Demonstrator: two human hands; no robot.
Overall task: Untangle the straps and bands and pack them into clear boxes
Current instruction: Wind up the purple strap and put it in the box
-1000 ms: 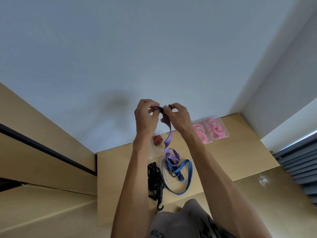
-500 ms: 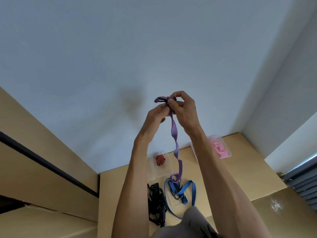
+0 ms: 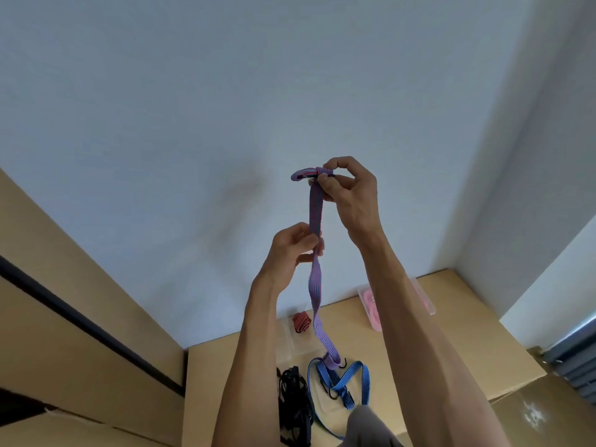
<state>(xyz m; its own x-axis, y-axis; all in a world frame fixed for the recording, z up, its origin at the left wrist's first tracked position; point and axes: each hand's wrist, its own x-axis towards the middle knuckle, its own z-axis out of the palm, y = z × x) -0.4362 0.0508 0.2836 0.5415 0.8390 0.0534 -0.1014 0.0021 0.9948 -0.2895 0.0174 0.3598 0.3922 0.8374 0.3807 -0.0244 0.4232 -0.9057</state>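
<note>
Purple strap (image 3: pixel 315 287) held up in the air above the table (image 3: pixel 451 321), hanging nearly straight down. Right hand (image 3: pixel 351 191) has its grip pinched on the strap's top end, where the band folds over by a dark hook. Left hand (image 3: pixel 292 250) sits lower on the strap, fingers and thumb pinching the band partway down. The strap's bottom loop reaches the blue strap (image 3: pixel 342 382), which lies in an open curl on the table; whether the two are still caught together cannot be told.

Just left of the blue strap: a black bundle of straps (image 3: pixel 295 401). Beyond the blue strap: a clear box (image 3: pixel 301 337) holding a red-and-white rolled band (image 3: pixel 301 321). Right of the purple strap, partly hidden by the right forearm: a clear box with pink bands (image 3: pixel 424 301).
</note>
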